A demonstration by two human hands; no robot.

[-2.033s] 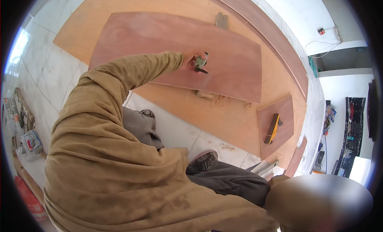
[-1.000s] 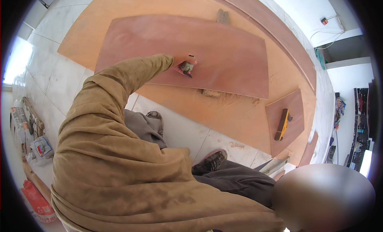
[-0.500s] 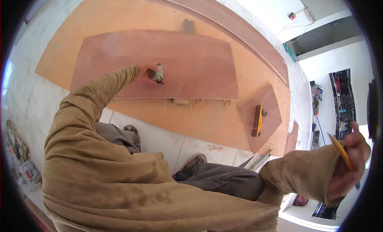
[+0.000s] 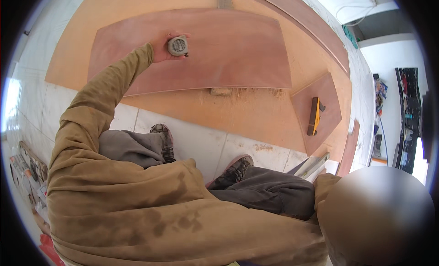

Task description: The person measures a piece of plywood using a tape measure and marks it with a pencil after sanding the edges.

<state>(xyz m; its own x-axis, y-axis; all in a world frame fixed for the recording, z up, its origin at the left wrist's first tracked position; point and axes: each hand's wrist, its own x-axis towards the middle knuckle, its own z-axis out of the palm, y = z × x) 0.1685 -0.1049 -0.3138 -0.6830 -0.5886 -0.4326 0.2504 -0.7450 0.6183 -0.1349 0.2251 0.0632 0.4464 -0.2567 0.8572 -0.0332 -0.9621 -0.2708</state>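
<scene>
With the left arm point(image 4: 103, 90) stretched forward, the left hand point(image 4: 160, 48) curls round a tape measure point(image 4: 178, 46) over the board point(image 4: 233, 48) beneath it, while blur hides the right hand, its grip untellable.

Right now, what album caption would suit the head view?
Tape measure in the left hand, seen against a large reddish board, while a yellow-and-black tool lies on a smaller board nearby.

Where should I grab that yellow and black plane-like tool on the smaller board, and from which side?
Probably the dark knob, coming from the picture's right: it juts out that way from the long, narrow plane-like tool lying on the smaller board.
</scene>
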